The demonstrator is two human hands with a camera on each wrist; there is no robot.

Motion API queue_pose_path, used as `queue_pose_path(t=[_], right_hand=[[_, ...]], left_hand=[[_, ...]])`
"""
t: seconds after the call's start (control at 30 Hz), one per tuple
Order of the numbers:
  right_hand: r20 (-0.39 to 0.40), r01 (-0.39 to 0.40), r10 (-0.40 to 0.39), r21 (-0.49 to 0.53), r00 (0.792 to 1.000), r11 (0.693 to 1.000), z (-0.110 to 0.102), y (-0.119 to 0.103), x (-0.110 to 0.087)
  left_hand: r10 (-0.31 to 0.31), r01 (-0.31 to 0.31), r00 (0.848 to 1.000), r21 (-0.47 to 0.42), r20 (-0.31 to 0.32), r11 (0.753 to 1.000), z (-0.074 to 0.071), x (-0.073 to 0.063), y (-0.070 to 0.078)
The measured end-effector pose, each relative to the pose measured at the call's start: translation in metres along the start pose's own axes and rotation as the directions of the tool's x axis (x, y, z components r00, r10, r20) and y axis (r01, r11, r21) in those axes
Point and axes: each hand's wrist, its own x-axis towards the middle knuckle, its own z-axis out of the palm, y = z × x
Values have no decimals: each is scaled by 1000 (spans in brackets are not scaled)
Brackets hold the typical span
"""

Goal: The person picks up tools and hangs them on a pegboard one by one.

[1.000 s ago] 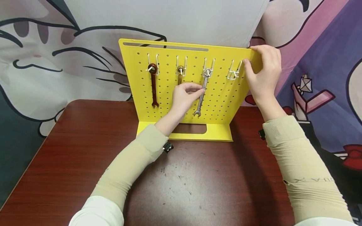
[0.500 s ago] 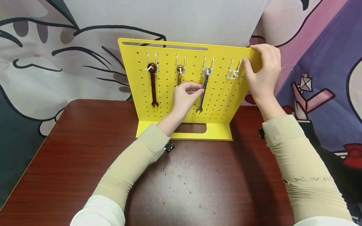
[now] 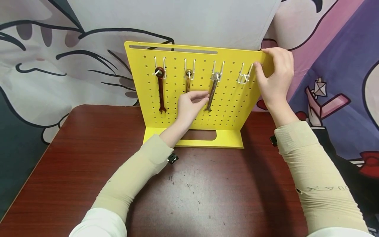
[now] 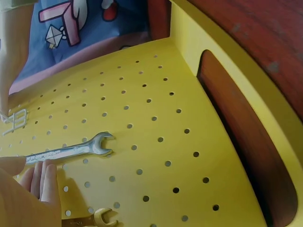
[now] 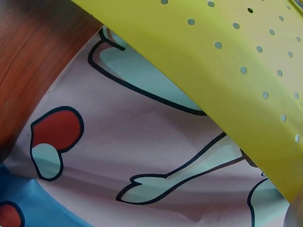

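Observation:
A yellow pegboard (image 3: 177, 115) stands upright on the table, with white wire hooks along its upper part. A silver wrench (image 3: 212, 93) hangs by its ring end from the third hook. My left hand (image 3: 189, 104) is just left of its shaft, fingertips right at the metal and fingers fairly straight. In the left wrist view the wrench's open end (image 4: 99, 144) points past my fingers (image 4: 49, 184). My right hand (image 3: 276, 74) grips the board's upper right corner, thumb on the front and fingers over the edge. A fourth hook (image 3: 244, 78) beside it bears nothing.
A dark red wrench (image 3: 161, 92) hangs on the first hook. A bronze-coloured wrench (image 3: 188, 85) is on the second, its lower part hidden by my left hand. The brown wooden table (image 3: 189, 197) spreads in front. Cartoon-printed cloth (image 3: 88, 72) stands behind.
My left hand has shifted slightly left and its fingers have come off the silver wrench's shaft. The wrench's lower end has swung back toward the board. My right hand stays put.

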Motion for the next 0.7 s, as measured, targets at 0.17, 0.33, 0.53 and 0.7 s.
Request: queue_pose_path(t=[0.17, 0.33, 0.53, 0.7], right_hand=[[-1, 3, -3, 4, 1000, 1000, 0, 1, 0], [-3, 8, -8, 5, 1000, 1000, 0, 0, 0], [-2, 6, -6, 7, 1000, 1000, 0, 0, 0], [-8, 13, -13, 12, 1000, 1000, 0, 0, 0]], left_hand=[[-13, 13, 999, 17, 29, 1000, -9, -10, -3], [-30, 28, 997, 25, 67, 999, -20, -20, -6], [-13, 2, 993, 93, 117, 996, -40, -33, -8], [-16, -2, 991, 132, 130, 991, -60, -44, -9]])
